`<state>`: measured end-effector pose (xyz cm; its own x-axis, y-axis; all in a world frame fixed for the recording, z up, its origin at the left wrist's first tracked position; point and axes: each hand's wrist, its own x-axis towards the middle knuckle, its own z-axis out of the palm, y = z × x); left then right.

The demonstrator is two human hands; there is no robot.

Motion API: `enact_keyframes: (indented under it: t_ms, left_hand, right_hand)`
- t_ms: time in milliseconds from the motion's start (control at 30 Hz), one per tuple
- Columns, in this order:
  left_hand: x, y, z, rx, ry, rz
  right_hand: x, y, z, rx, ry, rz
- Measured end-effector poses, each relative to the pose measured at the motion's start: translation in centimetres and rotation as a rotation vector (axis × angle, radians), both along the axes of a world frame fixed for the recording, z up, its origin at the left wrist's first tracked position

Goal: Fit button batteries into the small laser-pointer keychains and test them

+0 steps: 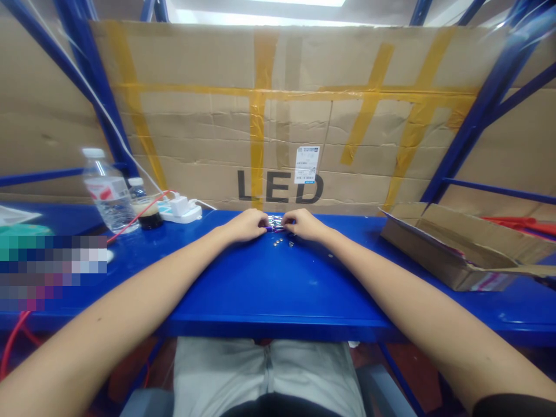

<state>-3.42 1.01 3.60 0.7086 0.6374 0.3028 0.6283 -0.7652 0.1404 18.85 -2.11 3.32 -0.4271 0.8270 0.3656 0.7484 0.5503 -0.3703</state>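
Both my hands meet at the far side of the blue table [278, 284], close to the cardboard. My left hand [249, 225] is curled, its thumb and fingertips at the left end of a cluster of small shiny silvery pieces [275, 221]. At the right end of that cluster, my right hand [305, 225] has its fingers bent together in a pinch. A thin purple strip [273, 229] shows along the near edge, between the fingertips. What exactly each hand grips is too small to make out. Several small metal bits [278, 242] lie loose just in front of the hands.
A water bottle [108, 194], a small bottle of dark liquid [147, 209] and a white power strip [182, 213] with a red cable stand at left. To the right sits an open cardboard box [452, 252]. Taped cardboard [208, 133] walls off the back between blue posts.
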Motion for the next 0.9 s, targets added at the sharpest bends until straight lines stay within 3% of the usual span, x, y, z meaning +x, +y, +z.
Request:
enact_keyframes:
  t_ms: [133,333,567,667,767,900]
  left_hand:
    - [0.4,0.2,-0.5,0.070,0.041,0.002]
    - [0.4,0.3,-0.7,0.125,0.059,0.026]
    - [-0.5,0.9,0.4,-0.001,-0.119,0.112]
    - [-2.0,1.2,1.8,0.024,-0.117,0.256]
    - [-3.8,1.2,3.3,0.025,0.102,0.524]
    - [-5.3,0.6,4.3,-0.332,0.407,0.723]
  right_hand:
    - [-0.1,0.0,-0.3,0.035,-0.088,-0.013]
    - [0.0,0.4,-0.6,0.214,-0.340,-0.059]
    - [0.6,0.6,-0.2,0.216,-0.278,-0.163]
    - [1.3,0.8,0.3,0.180,-0.200,-0.192]
    - [1.9,1.0,0.7,0.154,-0.170,-0.219]
    - [2.0,0.8,0.8,0.122,-0.169,-0.254]
